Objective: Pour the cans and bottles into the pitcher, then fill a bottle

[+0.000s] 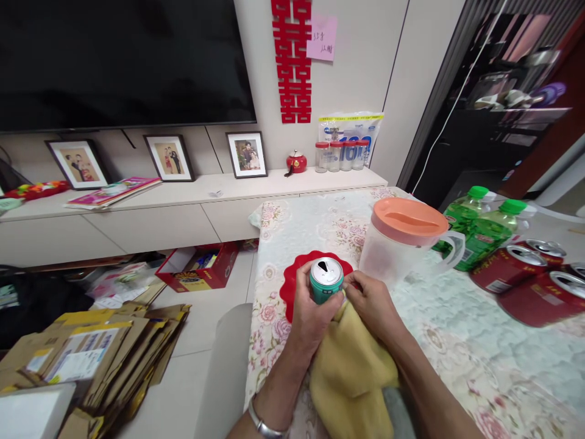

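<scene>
My left hand [307, 314] is wrapped around a green drink can [325, 291], whose silver top faces up with its mouth hole open. Close against the can's right side, my right hand [368, 299] pinches the upper end of a yellow cloth [351, 372]. The cloth hangs down between my forearms. Behind the can a red scalloped tray [289, 288] shows partly, the rest hidden by my hands and the can. Just beyond my right hand stands a clear pitcher [381, 259] with an orange lid.
Several red cans [509, 268] and green-capped bottles [496, 228] stand on the right of the flowered tablecloth [457, 347]. Picture frames and small jars [342, 157] line the white cabinet [283, 183]. Flattened cardboard [105, 347] and a red box [198, 268] lie on the floor.
</scene>
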A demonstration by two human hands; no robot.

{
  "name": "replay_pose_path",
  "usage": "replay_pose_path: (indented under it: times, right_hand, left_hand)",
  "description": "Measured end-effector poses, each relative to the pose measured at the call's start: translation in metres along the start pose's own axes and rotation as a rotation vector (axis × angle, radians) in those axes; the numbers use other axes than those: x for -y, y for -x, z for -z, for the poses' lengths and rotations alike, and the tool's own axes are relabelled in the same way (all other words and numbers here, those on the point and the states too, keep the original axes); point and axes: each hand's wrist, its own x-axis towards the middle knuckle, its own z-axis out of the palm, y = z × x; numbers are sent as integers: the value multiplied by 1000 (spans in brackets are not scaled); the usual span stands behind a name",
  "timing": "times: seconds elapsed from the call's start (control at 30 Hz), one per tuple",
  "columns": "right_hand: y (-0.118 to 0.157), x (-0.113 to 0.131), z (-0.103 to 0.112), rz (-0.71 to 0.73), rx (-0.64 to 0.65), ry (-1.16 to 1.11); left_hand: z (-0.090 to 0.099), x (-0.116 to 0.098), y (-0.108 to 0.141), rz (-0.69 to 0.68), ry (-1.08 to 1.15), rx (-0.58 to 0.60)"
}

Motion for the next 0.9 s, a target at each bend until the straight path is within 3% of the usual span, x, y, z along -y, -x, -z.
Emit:
replay_pose_path:
  times: [0.2,0.4,0.67,0.9]
  right_hand:
    - [1,8,2,36,-89,-43]
    - [4,22,4,166,-195,-85]
    - [2,26,6,363,-105,-80]
    - [2,20,6,283,-49,-31]
  left_hand:
    - [0,8,-2,-11,2,-7]
    - [0,11,-3,-1,-20,0]
    - [0,-6,-1,45,-17,-1]
    - [3,-1,-1,58,40,1]
